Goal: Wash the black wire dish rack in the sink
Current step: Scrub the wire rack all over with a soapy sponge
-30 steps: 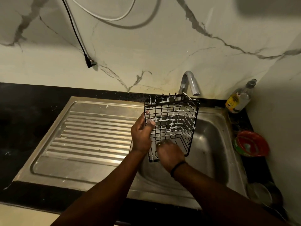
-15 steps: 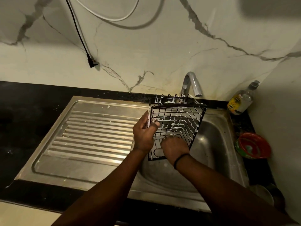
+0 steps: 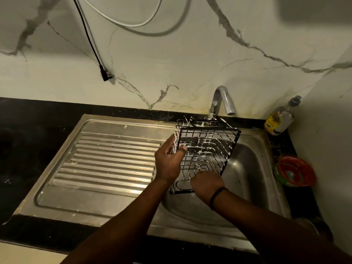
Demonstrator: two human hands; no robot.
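Right now the left hand [image 3: 168, 162] grips the soapy black wire rack [image 3: 204, 153] by its edge, tilted over the sink [image 3: 253, 180]; just below that grip the right hand [image 3: 206, 184] presses curled against the wires, holding something I cannot make out. Slick suds could let it slip.

Single head view — looks forward-down, close over sink [image 3: 253, 168]; lighting dim, perhaps wide-angle.

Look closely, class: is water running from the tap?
No, the tap shows no stream below its spout, while the soapy black wire dish rack is held over the sink.
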